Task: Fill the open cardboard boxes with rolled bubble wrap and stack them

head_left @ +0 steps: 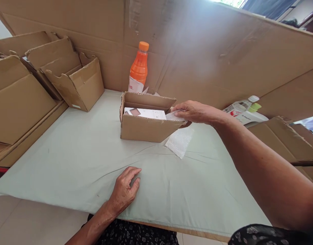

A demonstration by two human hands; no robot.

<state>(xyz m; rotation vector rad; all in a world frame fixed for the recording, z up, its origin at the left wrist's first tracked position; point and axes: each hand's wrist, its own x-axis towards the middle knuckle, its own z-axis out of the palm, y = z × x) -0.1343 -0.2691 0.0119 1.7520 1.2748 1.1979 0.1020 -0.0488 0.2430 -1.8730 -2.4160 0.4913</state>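
Observation:
An open cardboard box (pixel 146 128) stands in the middle of the cloth-covered table. Inside it sits a white printed carton (pixel 148 113), its top showing just below the box rim. My right hand (pixel 191 111) reaches to the box's right end, fingers closed on a thin white sheet (pixel 175 117) that is partly inside the box. Beside the box's right front corner lies another white textured sheet (pixel 180 141), flat on the cloth. Nearer the table's front edge, my left hand (pixel 126 187) rests on the cloth with its fingers slightly curled, thumb apart, and nothing held.
An orange bottle (pixel 138 69) stands behind the box. Open cardboard boxes (pixel 81 81) are grouped at the left. To the right are a clear bottle (pixel 240 104), a white pack (pixel 254 117) and more cardboard (pixel 284 139). A tall cardboard wall (pixel 197 51) closes off the back.

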